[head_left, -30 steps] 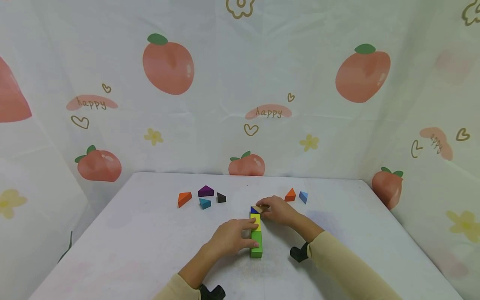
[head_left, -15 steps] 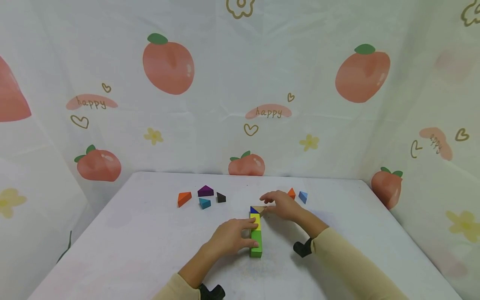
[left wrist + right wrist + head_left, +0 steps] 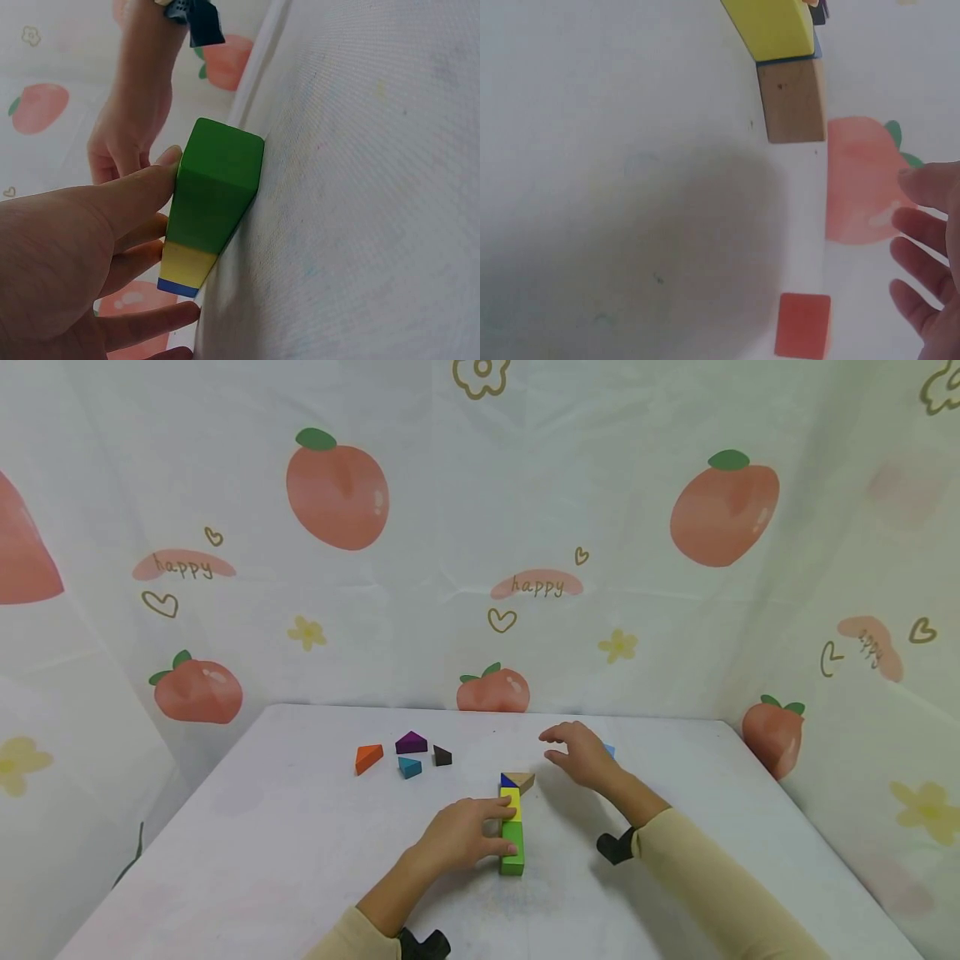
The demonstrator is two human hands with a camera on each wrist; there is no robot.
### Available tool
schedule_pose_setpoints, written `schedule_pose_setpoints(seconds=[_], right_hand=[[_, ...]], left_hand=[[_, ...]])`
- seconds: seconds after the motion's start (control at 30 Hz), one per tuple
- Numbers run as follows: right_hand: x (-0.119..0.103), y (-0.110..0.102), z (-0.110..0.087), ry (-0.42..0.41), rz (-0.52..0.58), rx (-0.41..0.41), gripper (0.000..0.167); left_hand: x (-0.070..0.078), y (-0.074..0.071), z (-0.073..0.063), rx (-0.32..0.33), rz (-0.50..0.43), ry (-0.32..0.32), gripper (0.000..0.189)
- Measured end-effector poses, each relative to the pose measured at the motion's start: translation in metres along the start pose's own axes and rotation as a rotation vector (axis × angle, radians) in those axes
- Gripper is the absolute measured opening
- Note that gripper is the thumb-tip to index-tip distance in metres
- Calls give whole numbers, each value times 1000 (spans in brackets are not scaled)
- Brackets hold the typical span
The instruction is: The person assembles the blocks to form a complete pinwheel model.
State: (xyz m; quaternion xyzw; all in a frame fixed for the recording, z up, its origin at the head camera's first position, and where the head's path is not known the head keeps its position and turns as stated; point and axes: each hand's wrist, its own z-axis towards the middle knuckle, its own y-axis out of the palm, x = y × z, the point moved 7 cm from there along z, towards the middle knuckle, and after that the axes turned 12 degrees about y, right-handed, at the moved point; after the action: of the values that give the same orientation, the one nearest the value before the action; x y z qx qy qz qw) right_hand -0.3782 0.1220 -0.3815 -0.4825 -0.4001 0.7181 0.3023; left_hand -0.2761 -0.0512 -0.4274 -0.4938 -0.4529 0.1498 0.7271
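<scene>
A row of toy blocks lies at mid-table: a green block, a yellow block, a blue triangular block and a natural wood triangular block at the far end. My left hand rests on the row, its thumb on the green block and extended fingers on the yellow one. The left wrist view shows the thumb at the green block's edge. Holding nothing, my right hand hovers beyond the row, fingers loosely bent. An orange block lies near it, hidden behind the hand in the head view.
At the back left lie an orange triangular block, a purple block, a teal block and a dark block. A light blue block peeks out behind my right hand. Fruit-printed cloth walls the white table.
My right hand has let go of the wooden block and moved away to the right and back, now covering the orange block. The left hand has stayed on the row.
</scene>
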Motion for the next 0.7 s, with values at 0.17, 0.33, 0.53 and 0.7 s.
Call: schedule_pose_setpoints(seconds=[0.17,0.33,0.53,0.7], right_hand=[[9,-7,0,16,-39,108,25],[18,-11,-2,-24,-104,193,23],[32,-14,-6,-44,-131,227,26],[45,-15,-6,11,-126,200,32]], left_hand=[[0,1,0,-5,4,-2,56],[0,1,0,-7,9,-1,57],[2,0,0,-9,10,-5,57],[1,0,0,-7,5,-9,57]])
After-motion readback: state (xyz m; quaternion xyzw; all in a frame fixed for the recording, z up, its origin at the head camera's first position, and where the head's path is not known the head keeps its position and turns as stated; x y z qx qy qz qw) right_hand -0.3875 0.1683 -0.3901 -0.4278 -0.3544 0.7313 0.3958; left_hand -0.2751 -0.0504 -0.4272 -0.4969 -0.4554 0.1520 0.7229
